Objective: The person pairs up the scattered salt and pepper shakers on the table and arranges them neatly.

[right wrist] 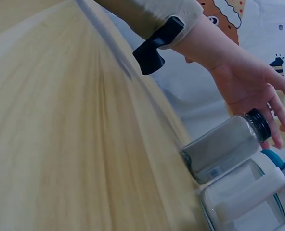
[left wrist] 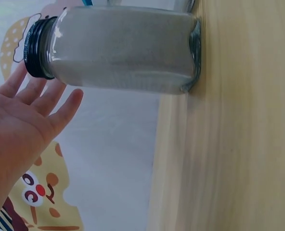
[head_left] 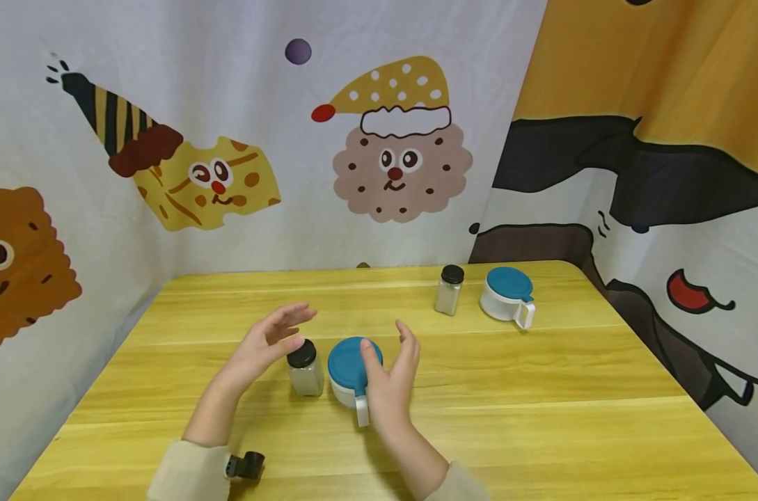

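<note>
A square glass jar (head_left: 306, 380) with a black screw lid and greyish-white contents stands upright on the table. Just right of it is a white-and-clear lidded pot (head_left: 346, 363) with a blue lid, its white handle toward the person. My left hand (head_left: 267, 342) hovers by the jar's lid, fingers spread and loosely bent; in the left wrist view the fingertips reach behind the lid of the jar (left wrist: 123, 50). My right hand (head_left: 391, 390) is at the right side of the pot, its thumb overlapping the blue lid and its fingers extended upward.
Farther back stand a second black-lidded jar (head_left: 449, 291) and a second blue-lidded pot (head_left: 507, 298), side by side on the wooden table (head_left: 541, 417). A printed curtain (head_left: 241, 83) hangs behind the table. A black camera mount (head_left: 247, 465) juts from the left cuff.
</note>
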A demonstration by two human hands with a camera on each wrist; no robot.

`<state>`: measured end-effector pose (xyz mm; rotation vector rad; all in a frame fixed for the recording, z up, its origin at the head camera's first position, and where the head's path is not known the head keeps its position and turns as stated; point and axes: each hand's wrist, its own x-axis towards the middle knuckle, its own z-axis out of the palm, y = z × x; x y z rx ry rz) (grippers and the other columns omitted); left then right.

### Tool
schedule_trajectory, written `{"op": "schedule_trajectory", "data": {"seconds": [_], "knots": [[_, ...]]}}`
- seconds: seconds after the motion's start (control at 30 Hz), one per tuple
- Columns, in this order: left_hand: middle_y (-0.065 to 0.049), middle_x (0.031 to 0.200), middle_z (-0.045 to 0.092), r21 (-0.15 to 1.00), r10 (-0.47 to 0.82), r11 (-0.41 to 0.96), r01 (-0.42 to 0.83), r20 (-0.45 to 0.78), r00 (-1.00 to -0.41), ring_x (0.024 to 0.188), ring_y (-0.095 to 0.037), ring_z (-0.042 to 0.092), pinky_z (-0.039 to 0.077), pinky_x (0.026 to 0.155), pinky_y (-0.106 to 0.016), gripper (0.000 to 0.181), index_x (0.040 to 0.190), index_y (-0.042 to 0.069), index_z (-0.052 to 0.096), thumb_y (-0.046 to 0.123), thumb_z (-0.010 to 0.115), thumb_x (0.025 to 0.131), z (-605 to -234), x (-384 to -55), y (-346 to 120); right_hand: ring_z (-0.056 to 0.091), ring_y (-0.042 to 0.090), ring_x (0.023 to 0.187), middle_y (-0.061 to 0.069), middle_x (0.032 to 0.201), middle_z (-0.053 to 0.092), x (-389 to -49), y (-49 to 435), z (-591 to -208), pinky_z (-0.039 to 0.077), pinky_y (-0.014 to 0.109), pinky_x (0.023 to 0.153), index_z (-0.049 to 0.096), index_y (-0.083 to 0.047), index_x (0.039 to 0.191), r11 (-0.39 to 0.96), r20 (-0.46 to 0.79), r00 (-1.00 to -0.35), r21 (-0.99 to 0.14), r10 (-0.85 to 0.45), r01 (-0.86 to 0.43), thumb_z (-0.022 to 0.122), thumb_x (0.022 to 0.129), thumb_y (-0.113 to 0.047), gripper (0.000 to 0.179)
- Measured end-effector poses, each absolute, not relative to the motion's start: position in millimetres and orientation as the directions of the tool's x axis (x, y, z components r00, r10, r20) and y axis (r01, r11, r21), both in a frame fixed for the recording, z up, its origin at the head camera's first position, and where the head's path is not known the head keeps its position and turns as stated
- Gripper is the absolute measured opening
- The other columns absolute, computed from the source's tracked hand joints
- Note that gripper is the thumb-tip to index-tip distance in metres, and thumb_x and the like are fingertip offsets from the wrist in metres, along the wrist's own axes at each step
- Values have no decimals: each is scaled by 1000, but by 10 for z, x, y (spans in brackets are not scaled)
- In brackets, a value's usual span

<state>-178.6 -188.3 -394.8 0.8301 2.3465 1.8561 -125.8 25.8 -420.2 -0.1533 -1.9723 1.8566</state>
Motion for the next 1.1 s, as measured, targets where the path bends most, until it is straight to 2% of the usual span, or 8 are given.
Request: {"op": "schedule_trajectory", "data": {"seconds": [0.27, 0.7, 0.93, 1.1], "knots": [[-18, 140, 46, 901, 390, 140, 411, 332, -859, 130, -31, 41, 32, 104, -46, 52, 142, 3, 40, 0, 58, 93, -3927, -1770, -1811, 24, 25, 135, 2, 145, 32, -1289, 330, -4170, 20, 59, 107, 37, -17, 142, 76, 210, -913, -978, 350, -196, 66, 92, -26, 58], [-21, 141, 44, 910, 337, 119, 397, 339, -878, 131, -30, 40, 30, 106, -44, 54, 143, 4, 40, 3, 60, 93, -3862, -1712, -1727, 25, 28, 135, 6, 144, 33, -1327, 429, -4123, 20, 58, 107, 40, -14, 140, 82, 225, -911, -974, 347, -209, 66, 92, -22, 55], [-16, 142, 45, 911, 331, 124, 393, 336, -882, 131, -29, 39, 28, 106, -48, 55, 143, 5, 39, 4, 61, 93, -3837, -1683, -1678, 25, 34, 134, 17, 143, 33, -1201, 459, -3840, 19, 59, 106, 40, -2, 137, 80, 215, -914, -977, 345, -200, 64, 93, -11, 51], [-17, 142, 44, 910, 329, 132, 392, 333, -884, 132, -29, 39, 26, 107, -50, 57, 144, 5, 38, 3, 62, 92, -3825, -1672, -1647, 26, 34, 133, 17, 142, 32, -1146, 499, -3734, 19, 59, 106, 40, 0, 136, 93, 217, -918, -976, 331, -197, 62, 94, -12, 49]]}}
